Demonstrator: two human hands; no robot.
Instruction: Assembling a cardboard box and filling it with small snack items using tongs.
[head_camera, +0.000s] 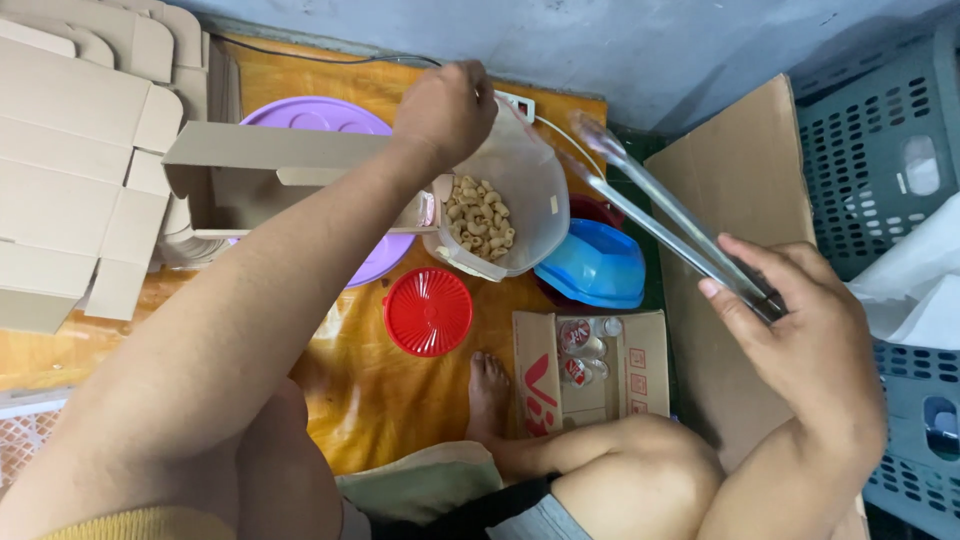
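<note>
An orange mat (400, 390) covers the floor. The left hand (447, 108) tilts a clear tub (510, 205), part-full of cashews (480, 220), toward an open cardboard box (250, 175), still empty as far as shows. The right hand (800, 330) closes its grip on metal tongs (660, 215), which carry nothing.

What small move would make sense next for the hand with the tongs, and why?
Probably lower the tongs in the right hand into the clear tub, which the left hand grips and tilts by its rim. The tips hover just beside the tub, empty, and the cashews lie inside.
</note>
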